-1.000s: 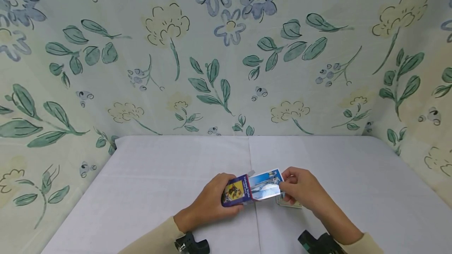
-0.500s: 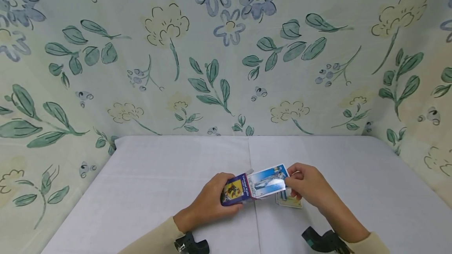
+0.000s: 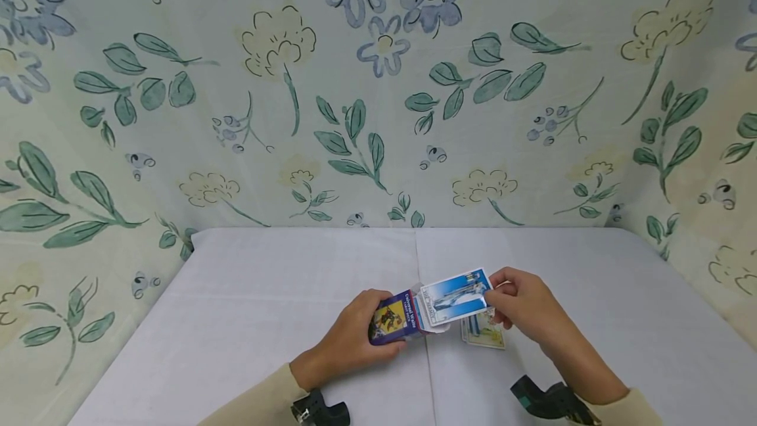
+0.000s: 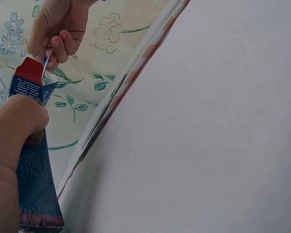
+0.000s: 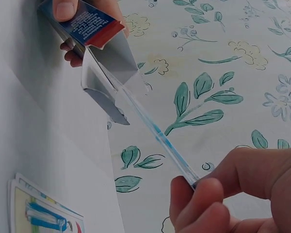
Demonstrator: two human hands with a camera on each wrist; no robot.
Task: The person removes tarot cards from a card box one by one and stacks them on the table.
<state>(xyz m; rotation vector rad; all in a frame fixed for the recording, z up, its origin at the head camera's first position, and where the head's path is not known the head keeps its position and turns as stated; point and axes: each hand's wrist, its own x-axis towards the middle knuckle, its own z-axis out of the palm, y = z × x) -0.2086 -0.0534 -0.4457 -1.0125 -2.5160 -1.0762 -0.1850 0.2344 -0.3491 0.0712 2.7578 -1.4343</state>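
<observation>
My left hand (image 3: 349,334) grips a blue-purple tarot card box (image 3: 392,321), held tilted above the table with its mouth towards the right. White flaps (image 5: 104,99) stand open at the mouth. Between thumb and fingers, my right hand (image 3: 526,304) pinches the outer end of a tarot card (image 3: 454,297) with a blue picture and white border. The card's other end lies at the box mouth; whether it is fully out I cannot tell. Below the right hand, a small pile of cards (image 3: 486,336) lies face up on the table, partly hidden by that hand.
A white cloth covers the table (image 3: 284,275), with a crease running down its middle. Flower-printed fabric (image 3: 355,117) hangs behind and at both sides. A dark camera mount is strapped at each wrist.
My right hand has moved up and to the right, drawing the card along the box mouth so its lower label now shows. More of the pile is visible. The left hand has stayed nearly still.
</observation>
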